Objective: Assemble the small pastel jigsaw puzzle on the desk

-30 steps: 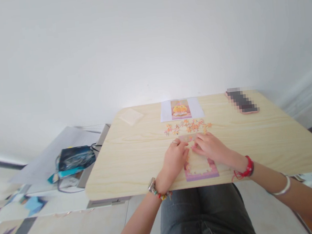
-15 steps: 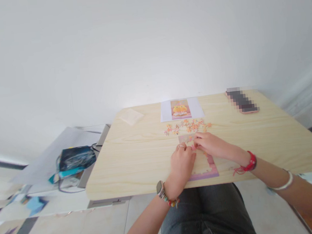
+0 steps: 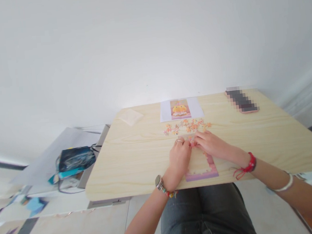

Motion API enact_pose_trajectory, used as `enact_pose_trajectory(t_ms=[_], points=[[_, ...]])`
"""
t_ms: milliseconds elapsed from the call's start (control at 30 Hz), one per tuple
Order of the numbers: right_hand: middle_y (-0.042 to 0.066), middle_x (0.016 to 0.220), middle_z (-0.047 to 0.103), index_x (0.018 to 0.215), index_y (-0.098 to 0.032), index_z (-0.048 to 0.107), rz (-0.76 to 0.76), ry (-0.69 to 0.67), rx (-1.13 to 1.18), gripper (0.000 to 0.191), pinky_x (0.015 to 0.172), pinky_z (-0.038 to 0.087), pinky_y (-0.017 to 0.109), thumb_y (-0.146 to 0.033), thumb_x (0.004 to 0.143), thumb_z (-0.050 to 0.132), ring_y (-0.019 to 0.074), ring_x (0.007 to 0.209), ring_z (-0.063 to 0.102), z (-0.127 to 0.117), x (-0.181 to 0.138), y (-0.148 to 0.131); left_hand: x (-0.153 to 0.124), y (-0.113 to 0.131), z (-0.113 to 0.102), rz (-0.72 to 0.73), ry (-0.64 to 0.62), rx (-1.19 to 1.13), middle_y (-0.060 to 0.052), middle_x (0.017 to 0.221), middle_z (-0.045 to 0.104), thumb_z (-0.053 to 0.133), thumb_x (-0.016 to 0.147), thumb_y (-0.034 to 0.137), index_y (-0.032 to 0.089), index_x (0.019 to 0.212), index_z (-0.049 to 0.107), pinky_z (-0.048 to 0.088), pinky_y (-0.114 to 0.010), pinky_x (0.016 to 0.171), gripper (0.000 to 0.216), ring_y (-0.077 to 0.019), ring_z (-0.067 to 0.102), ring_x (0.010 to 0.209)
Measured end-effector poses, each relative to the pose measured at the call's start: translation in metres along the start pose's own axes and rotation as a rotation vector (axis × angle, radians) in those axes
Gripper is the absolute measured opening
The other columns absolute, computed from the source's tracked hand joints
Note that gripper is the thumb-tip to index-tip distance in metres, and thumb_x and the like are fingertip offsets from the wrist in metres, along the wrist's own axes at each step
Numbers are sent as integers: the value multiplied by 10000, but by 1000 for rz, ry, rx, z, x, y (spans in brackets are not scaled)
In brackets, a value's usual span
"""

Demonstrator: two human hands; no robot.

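A partly joined jigsaw puzzle (image 3: 202, 175), purple and pink along its border, lies near the table's front edge with bare wood inside its frame. Over its upper part, both hands meet at a small pink puzzle piece (image 3: 192, 143). My left hand (image 3: 180, 155), fingers bent and pressed together, pinches at the piece from the left. From the right, my right hand (image 3: 210, 143) closes thumb and fingertips on it. My fingers cover much of the puzzle's top and left side. Just beyond lie several loose orange and pink puzzle pieces (image 3: 192, 125).
Behind the loose pieces, a white sheet (image 3: 196, 107) carries a printed picture (image 3: 180, 109) of a yellow figure. A phone (image 3: 242, 100) lies at the back right of the wooden table (image 3: 126, 157). At the back left is a translucent bag (image 3: 130, 116). A dark pouch (image 3: 76, 158) sits left of the table.
Both hands have shifted slightly away from me, toward the puzzle's upper edge, with the pink piece between their fingertips. My left hand uncovers a bit more of the lower border.
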State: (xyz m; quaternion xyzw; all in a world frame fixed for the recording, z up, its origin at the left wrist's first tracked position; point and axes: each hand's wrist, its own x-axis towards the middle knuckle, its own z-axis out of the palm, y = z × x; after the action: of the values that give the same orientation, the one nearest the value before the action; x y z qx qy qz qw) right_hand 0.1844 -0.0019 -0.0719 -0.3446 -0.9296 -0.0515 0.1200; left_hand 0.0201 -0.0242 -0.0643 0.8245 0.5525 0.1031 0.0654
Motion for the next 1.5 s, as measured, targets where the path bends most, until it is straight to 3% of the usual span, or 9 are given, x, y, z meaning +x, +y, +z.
enact_pose_trajectory(t_ms=[567, 867, 1200, 1367, 1500], points=[[38, 742, 524, 736, -161, 570, 8, 20, -18, 199, 637, 341, 292, -197, 860, 419, 148, 685, 473, 5, 7, 8, 10, -5, 5, 0, -16, 46, -48, 859, 523, 396, 860, 194, 174, 875, 565, 439, -239, 656, 171, -161, 519, 848], [49, 789, 550, 774, -167, 621, 83, 83, 38, 219, 668, 363, 295, -225, 858, 427, 154, 709, 463, 7, 4, 4, 11, -5, 6, -4, -5, 33, -45, 855, 523, 371, 874, 212, 175, 881, 570, 434, -233, 669, 202, -150, 520, 838], [76, 771, 553, 756, -132, 621, 42, 28, -25, 263, 666, 370, 311, -195, 867, 392, 164, 718, 493, 5, 7, 0, 8, -5, 0, -31, -7, -12, -52, 887, 541, 379, 869, 231, 179, 885, 578, 437, -241, 700, 207, -154, 528, 847], [75, 808, 551, 786, -142, 628, 77, 71, 88, 259, 686, 389, 303, -213, 870, 394, 155, 739, 510, -3, 6, 0, 3, -19, -14, -93, 38, -46, -56, 907, 546, 449, 830, 198, 179, 922, 581, 438, -254, 728, 161, -160, 539, 856], [71, 878, 553, 842, -161, 628, 164, 125, 175, 193, 734, 407, 309, -188, 843, 437, 163, 814, 521, -15, 2, 17, 2, -44, -25, -122, 121, -63, -52, 895, 547, 476, 817, 200, 174, 923, 583, 432, -261, 747, 153, -160, 544, 842]])
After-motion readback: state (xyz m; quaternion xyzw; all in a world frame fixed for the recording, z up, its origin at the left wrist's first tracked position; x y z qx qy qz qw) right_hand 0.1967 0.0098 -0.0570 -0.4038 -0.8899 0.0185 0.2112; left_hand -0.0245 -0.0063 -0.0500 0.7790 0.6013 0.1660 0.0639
